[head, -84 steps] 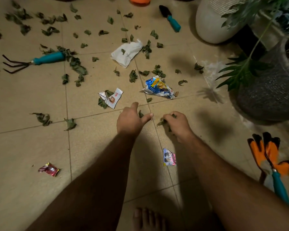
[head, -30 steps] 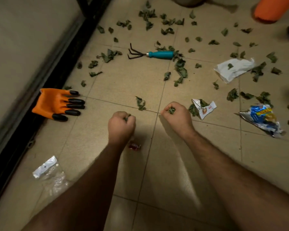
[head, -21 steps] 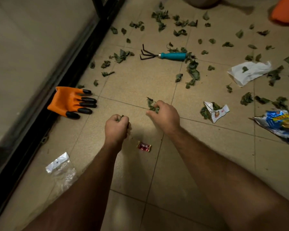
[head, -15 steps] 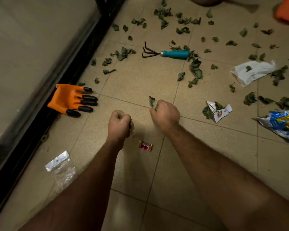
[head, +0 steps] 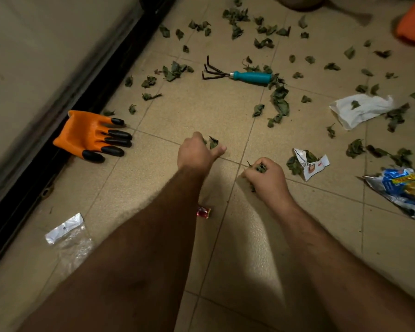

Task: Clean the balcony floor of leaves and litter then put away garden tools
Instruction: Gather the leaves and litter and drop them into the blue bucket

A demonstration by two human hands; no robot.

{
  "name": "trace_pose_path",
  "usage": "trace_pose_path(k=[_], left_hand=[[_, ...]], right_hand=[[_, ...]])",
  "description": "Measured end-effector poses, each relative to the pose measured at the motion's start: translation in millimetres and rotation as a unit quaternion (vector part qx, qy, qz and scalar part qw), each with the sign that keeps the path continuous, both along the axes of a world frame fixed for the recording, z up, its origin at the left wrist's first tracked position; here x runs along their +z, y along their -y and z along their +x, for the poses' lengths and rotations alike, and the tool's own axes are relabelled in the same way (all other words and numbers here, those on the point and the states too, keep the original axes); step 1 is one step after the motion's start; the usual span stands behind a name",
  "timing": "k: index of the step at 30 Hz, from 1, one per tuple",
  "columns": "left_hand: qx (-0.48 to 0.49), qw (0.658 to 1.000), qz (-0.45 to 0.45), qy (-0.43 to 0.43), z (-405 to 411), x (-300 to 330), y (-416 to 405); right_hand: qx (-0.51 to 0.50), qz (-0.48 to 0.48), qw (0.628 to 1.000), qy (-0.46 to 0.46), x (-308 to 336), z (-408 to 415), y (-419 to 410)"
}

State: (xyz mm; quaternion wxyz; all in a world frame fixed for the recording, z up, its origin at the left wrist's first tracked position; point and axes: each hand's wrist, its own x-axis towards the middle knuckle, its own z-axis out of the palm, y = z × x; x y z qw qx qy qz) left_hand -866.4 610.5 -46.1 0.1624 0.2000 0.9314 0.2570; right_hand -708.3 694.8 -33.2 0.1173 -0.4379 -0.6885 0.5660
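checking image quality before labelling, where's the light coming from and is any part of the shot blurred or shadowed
Head view: warm, dim light; the forearms throw dark shadows over the near floor tiles, leaving a bright patch between them. The door frame at left is smeared and soft. The hand rake and leaves mid-frame are sharp. Wide-angle bending at edges.

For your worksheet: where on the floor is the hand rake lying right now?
In the head view, the hand rake lies on the tiles at upper centre among scattered leaves, beyond both hands, up and right of the orange glove.
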Motion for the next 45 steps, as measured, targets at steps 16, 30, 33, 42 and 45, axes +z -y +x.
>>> trace_pose_path(k=[16,30,33,42,45], left_hand=[[0.201,0.871,0.322,0.311,-6.0,18.5,146.6],[0.260,0.716,0.492,0.423,24.7,67.8,150.4],[0.247,0.704,0.489,0.451,35.0,100.5,147.4],[0.369,0.537,0.550,0.523,79.2,254.9,156.9],[0.394,0.490,0.574,0.525,91.0,331.2,156.5]], right_hand=[[0.132,0.061,0.989,-0.030,0.5,-30.3,57.9],[0.028,-0.212,0.972,-0.094,63.4,-62.7,112.0],[-0.005,-0.234,0.967,-0.101,91.3,-51.9,116.4],[-0.080,-0.280,0.949,-0.119,244.5,-14.3,126.9],[-0.129,-0.295,0.938,-0.125,320.3,-1.3,128.0]])
